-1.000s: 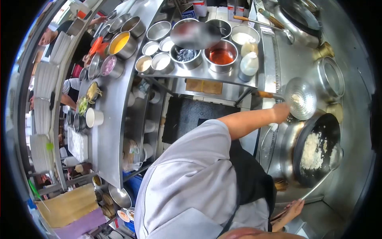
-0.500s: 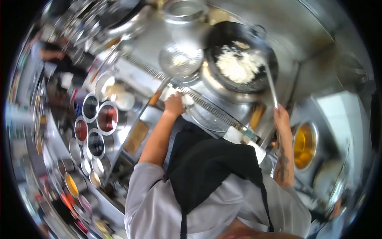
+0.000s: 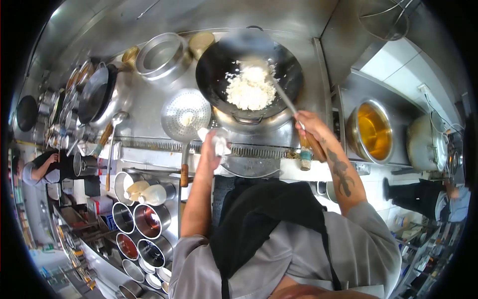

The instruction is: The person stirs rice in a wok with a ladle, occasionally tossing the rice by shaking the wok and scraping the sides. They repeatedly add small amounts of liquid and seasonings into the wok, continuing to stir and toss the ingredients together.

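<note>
A black wok (image 3: 249,70) holding white rice (image 3: 247,88) sits on the steel burner ahead of me. My right hand (image 3: 309,127) grips the long handle of a ladle (image 3: 284,97) whose bowl lies in the rice. My left hand (image 3: 211,148) clutches a white cloth (image 3: 219,144) just below the wok's near rim. A round perforated skimmer (image 3: 185,115) with a wooden handle rests left of the wok, beside my left hand.
A pot of yellow oil (image 3: 371,130) stands to the right. Steel bowls of sauces and seasonings (image 3: 144,219) fill the lower left. A second wok (image 3: 94,94) and an empty steel pot (image 3: 160,54) sit at left. Other people work at the far left and far right.
The view has swung round, so the wok now lies straight ahead. My left hand has left the skimmer handle and holds the cloth. My right hand keeps the ladle in the rice.
</note>
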`<control>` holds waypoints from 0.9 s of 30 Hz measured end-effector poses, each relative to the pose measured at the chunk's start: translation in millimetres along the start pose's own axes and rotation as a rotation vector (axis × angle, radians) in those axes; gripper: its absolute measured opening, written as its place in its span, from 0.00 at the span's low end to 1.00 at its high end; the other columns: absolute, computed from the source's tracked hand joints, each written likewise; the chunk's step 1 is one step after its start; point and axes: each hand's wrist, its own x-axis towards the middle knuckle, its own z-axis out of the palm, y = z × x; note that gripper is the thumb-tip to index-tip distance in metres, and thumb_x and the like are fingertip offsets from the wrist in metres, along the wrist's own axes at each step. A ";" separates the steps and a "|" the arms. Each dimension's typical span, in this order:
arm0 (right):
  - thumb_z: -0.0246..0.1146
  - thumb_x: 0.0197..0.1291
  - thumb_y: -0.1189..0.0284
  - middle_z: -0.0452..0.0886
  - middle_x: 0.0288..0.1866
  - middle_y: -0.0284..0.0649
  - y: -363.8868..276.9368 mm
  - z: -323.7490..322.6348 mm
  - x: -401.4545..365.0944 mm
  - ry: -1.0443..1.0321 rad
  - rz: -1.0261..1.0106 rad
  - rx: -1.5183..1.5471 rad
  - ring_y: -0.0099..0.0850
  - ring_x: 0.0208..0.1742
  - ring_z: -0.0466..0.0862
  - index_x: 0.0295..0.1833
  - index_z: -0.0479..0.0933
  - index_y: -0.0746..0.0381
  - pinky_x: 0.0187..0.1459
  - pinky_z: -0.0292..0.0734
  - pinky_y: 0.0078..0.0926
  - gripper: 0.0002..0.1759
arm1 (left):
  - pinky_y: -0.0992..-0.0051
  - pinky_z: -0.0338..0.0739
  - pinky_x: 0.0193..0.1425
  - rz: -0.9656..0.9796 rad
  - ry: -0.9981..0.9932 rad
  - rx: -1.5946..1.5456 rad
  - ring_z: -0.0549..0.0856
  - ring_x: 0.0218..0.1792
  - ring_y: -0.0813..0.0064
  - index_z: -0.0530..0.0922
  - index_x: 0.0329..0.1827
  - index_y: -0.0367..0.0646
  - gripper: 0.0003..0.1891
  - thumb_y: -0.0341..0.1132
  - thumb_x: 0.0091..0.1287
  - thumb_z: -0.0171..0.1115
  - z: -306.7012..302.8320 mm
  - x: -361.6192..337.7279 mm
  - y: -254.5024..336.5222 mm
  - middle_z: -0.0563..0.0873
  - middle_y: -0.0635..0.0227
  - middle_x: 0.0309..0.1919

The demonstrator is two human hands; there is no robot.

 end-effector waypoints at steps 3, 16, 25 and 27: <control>0.56 0.70 0.64 0.72 0.23 0.29 -13.0 -0.7 -31.2 -0.066 -0.029 -0.007 0.18 0.13 0.68 0.54 0.71 0.63 0.12 0.63 0.19 0.15 | 0.53 0.78 0.38 -0.217 -0.067 -0.112 0.83 0.35 0.61 0.75 0.47 0.48 0.27 0.62 0.68 0.41 45.2 12.4 -3.9 0.83 0.65 0.32; 0.55 0.71 0.62 0.71 0.21 0.28 -24.6 61.1 -11.0 -0.058 -0.025 -0.164 0.16 0.14 0.67 0.51 0.73 0.62 0.13 0.63 0.15 0.14 | 0.54 0.78 0.41 -0.206 -0.043 -0.297 0.80 0.39 0.60 0.72 0.46 0.47 0.20 0.55 0.67 0.52 90.3 40.0 -10.9 0.79 0.63 0.38; 0.54 0.69 0.64 0.82 0.32 0.55 -15.8 -38.6 -115.6 0.092 -0.459 -1.118 0.47 0.34 0.84 0.57 0.74 0.66 0.38 0.78 0.42 0.19 | 0.71 0.75 0.25 -0.311 -0.078 -0.216 0.78 0.28 0.71 0.73 0.38 0.48 0.02 0.31 0.65 0.55 81.0 63.8 -24.3 0.79 0.68 0.30; 0.55 0.69 0.66 0.81 0.35 0.58 -19.8 -23.3 -130.7 0.159 -0.477 -1.142 0.51 0.37 0.83 0.57 0.74 0.67 0.41 0.77 0.42 0.18 | 0.73 0.74 0.24 -0.311 -0.076 -0.281 0.78 0.29 0.71 0.73 0.39 0.47 0.02 0.32 0.66 0.53 102.1 9.8 -23.3 0.80 0.68 0.32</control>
